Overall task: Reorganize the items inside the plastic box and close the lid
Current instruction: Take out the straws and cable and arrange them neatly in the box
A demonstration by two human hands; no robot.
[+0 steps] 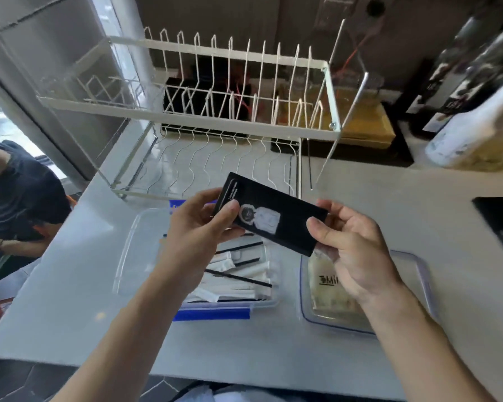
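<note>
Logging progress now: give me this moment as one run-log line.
left hand: holds card's left end | right hand: holds right end | card: above box | box: open, sticks inside | lid: on counter, right

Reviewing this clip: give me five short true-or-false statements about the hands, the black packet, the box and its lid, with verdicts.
1. Both the left hand and right hand hold the black packet. True.
2. The plastic box is closed. False: it is open, its lid lying on the counter to its right.
3. White wrapped sticks lie in the box. True.
4. The dish rack is full of plates. False: it holds none.
5. The packet rests on the counter. False: it is held above the box.
</note>
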